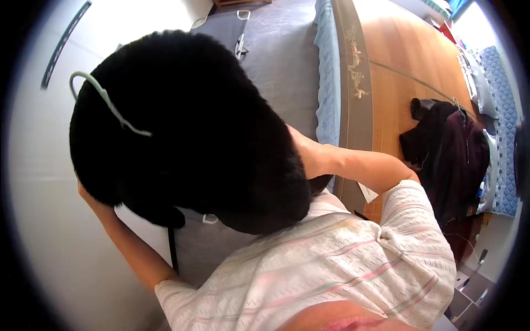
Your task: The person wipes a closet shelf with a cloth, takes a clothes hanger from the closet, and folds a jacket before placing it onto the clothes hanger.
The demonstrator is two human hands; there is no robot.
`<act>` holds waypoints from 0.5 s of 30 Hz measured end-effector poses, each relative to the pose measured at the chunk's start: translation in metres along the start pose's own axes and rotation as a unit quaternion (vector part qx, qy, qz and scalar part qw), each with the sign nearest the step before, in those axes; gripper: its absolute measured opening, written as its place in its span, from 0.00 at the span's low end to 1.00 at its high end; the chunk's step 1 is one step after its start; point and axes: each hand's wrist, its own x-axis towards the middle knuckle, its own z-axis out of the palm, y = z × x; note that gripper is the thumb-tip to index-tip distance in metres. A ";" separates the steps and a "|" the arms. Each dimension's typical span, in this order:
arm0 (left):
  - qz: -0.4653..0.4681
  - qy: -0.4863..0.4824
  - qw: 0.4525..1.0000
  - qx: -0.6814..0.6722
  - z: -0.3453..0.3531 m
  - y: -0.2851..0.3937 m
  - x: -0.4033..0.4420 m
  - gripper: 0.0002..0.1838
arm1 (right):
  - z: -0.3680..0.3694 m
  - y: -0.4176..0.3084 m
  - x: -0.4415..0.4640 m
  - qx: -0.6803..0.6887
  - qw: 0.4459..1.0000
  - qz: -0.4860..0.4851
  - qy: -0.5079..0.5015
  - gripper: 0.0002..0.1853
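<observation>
A big black furry garment (187,127) is held up in front of me and fills much of the view. A pale green hanger (107,99) shows at its upper left, the hook sticking out over the fur. My left hand (84,190) is at the garment's left edge, with only the wrist side showing. At the opposite edge, my right hand (303,151) reaches in behind the fur. The garment is borne between the two hands, though the fur hides the fingers of both.
To the right is a bed with a wooden-coloured mat (408,60) and a blue frilled skirt (327,83). A dark jacket (447,149) on a hanger lies on it. A white wall or door (44,220) stands close on the left. Grey floor (281,49) runs ahead.
</observation>
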 end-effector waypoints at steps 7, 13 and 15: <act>-0.145 -0.111 0.873 -0.452 0.184 -0.002 0.078 0.34 | -0.119 0.032 0.095 0.093 0.988 0.118 0.045 0.16; -0.148 -0.159 0.885 -0.413 0.344 0.053 0.207 0.32 | -0.198 0.090 0.170 0.141 0.974 0.098 0.145 0.13; -0.091 -0.160 0.878 -0.442 0.407 0.042 0.264 0.31 | -0.227 0.118 0.198 0.172 0.964 0.093 0.180 0.13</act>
